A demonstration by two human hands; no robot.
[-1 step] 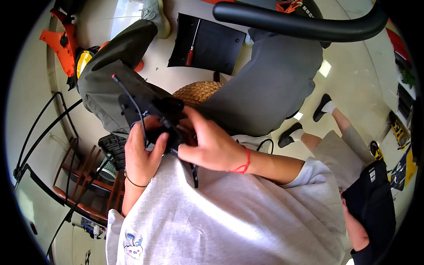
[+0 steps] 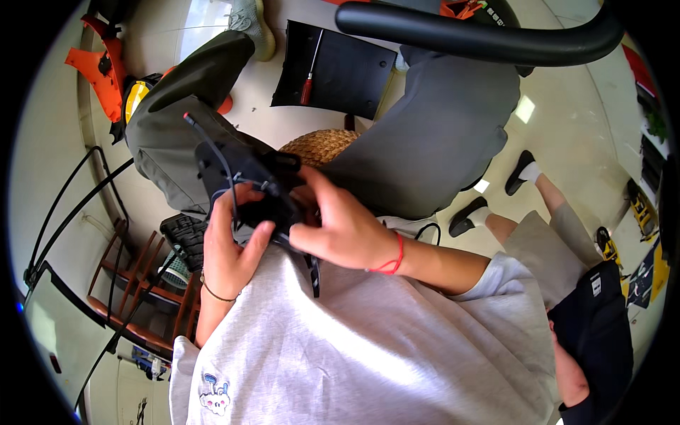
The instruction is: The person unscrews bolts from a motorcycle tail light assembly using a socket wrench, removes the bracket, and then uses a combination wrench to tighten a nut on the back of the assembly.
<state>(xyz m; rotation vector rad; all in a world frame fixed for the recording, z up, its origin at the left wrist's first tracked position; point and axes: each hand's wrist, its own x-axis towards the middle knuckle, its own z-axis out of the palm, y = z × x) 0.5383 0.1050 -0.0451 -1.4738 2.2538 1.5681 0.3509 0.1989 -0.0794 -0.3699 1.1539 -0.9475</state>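
Observation:
Above my lap, both hands hold a black plastic part point(image 2: 265, 180) with an open, frame-like middle. A thin dark cable point(image 2: 221, 156) with a red tip rises from its left side. My left hand point(image 2: 234, 244) grips the lower left edge, its thumb up against the part. At the other side my right hand point(image 2: 340, 223) closes on the rim with thumb and bent fingers; some fingertips are hidden inside. A narrow black end of the part reaches down against my grey shirt.
On the floor ahead lies a curved black panel point(image 2: 340, 67) with a red-handled screwdriver point(image 2: 306, 91) on it. A thick black bar point(image 2: 482, 42) crosses the upper right. Orange parts point(image 2: 99, 74) stand far left, near a wooden rack point(image 2: 134, 276). Another person point(image 2: 588, 319) is at the right.
The black part has tilted a little in my hands, and its top sits slightly further right. Both hands keep their hold.

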